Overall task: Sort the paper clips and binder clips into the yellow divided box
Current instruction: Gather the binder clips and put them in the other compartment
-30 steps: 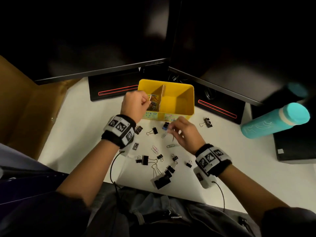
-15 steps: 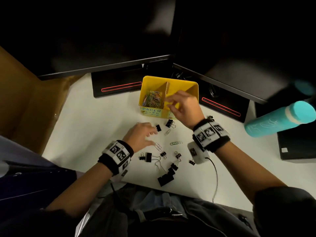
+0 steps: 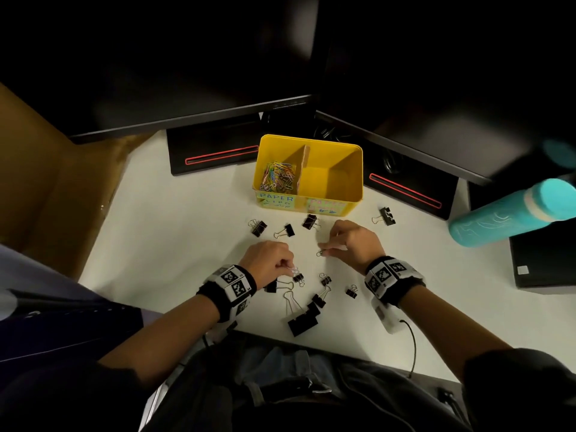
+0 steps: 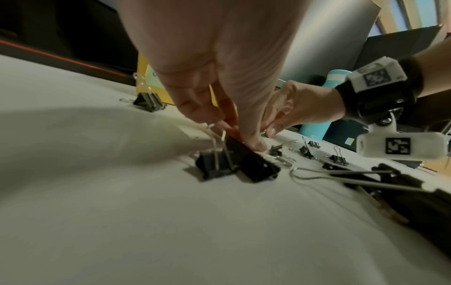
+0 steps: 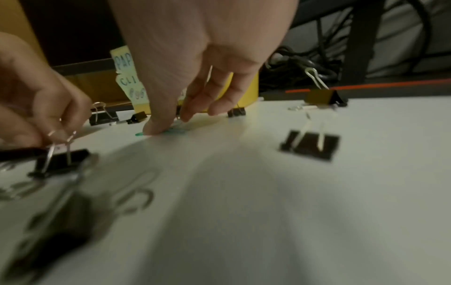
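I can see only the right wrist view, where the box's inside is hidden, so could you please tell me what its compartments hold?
Observer: In the head view, the left compartment of the yellow box holds a heap of coloured paper clips. The right compartment looks empty.
Operator: Thank you. The left hand is blurred for me; what is it picking up?
Observer: The head view shows the left hand pinching a pale paper clip just above a small binder clip.
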Tool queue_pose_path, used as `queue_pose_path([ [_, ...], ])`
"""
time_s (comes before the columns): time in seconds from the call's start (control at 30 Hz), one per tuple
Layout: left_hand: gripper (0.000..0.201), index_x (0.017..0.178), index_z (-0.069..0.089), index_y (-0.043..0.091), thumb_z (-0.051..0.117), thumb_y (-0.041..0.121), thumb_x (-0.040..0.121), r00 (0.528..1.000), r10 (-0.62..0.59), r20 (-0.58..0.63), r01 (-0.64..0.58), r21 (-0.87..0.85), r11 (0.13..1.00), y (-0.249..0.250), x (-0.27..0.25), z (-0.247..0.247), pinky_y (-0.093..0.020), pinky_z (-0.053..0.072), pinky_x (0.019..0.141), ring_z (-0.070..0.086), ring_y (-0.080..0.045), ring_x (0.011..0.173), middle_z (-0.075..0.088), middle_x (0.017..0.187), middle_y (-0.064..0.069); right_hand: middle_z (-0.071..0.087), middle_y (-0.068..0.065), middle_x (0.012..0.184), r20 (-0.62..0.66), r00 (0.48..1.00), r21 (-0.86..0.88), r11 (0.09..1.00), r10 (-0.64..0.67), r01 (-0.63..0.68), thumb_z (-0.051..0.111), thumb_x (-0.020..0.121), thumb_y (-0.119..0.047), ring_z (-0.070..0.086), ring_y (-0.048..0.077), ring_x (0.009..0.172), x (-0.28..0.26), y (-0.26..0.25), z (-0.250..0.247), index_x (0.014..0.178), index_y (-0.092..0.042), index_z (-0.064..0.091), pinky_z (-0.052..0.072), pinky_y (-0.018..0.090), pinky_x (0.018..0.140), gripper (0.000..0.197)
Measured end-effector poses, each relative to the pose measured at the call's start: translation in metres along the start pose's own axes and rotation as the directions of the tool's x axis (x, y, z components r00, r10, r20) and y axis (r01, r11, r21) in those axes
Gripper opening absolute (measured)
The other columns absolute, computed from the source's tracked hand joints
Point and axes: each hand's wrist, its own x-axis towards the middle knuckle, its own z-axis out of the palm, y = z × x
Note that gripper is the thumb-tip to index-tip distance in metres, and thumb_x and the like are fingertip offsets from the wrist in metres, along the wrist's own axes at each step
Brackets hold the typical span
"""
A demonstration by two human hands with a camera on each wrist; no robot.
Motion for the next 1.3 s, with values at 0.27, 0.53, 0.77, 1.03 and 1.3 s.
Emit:
queue_pose_path([
  [0.27,0.016,0.094,0.06,0.008,0.054,0.023,0.092,0.987,0.099,0.123,-0.138,0.367,0.92,0.011,0.009,0.0,-0.037,0.053,0.07,0.054,-0.02,0.093,0.06,0.098,-0.007,0.061,0.005,0.086,-0.137,0.989,-0.094,0.995,-0.047,0.034,0.06,0.084,-0.023,0.06,0.025,0.077,-0.019,-0.005,0.021,0.084,-0.013,0.062,0.045,0.028,0.048,0.01],
  [0.53,0.007,0.087,0.058,0.007,0.057,0.012,0.091,0.842,0.104,-0.529,-0.06,0.1,0.993,0.026,0.03,-0.078,-0.028,0.052,0.055,0.059,-0.019,0.064,0.065,0.078,-0.008,0.059,0.012,0.077,-0.124,0.97,-0.179,0.966,-0.209,0.185,0.057,0.084,-0.003,0.054,0.028,0.062,-0.019,-0.009,0.028,0.086,-0.003,0.056,0.049,0.035,0.042,0.002],
  [0.77,0.013,0.093,0.07,0.01,0.062,0.019,0.086,0.741,0.07,-0.667,0.028,0.135,0.99,-0.001,0.039,-0.1,-0.03,0.05,0.066,0.053,-0.021,0.092,0.065,0.09,-0.005,0.06,0.01,0.083,-0.49,0.864,0.118,0.974,-0.11,0.191,0.051,0.092,-0.012,0.054,0.017,0.07,0.043,-0.066,-0.04,0.088,-0.002,0.059,0.045,0.024,0.059,0.013],
  [1.03,0.009,0.086,0.072,0.017,0.071,0.012,0.079,0.876,-0.171,-0.451,0.061,-0.248,0.967,0.002,-0.007,-0.027,-0.035,0.055,0.064,0.06,-0.014,0.067,0.068,0.079,0.0,0.072,0.005,0.102,-0.362,0.932,0.172,0.982,-0.014,0.081,0.067,0.085,-0.023,0.067,0.018,0.086,0.107,-0.093,-0.072,0.11,-0.014,0.062,0.057,0.036,0.074,0.028],
  [1.3,0.02,0.089,0.072,0.017,0.076,0.03,0.075,0.987,-0.098,-0.127,0.09,-0.072,0.993,0.003,0.002,-0.003,-0.032,0.05,0.071,0.056,-0.014,0.086,0.065,0.091,0.001,0.069,-0.004,0.077,-0.077,0.995,0.103,0.992,-0.06,0.068,0.075,0.077,-0.027,0.059,0.008,0.061,0.003,-0.02,-0.061,0.08,-0.021,0.071,0.055,0.033,0.061,0.008],
])
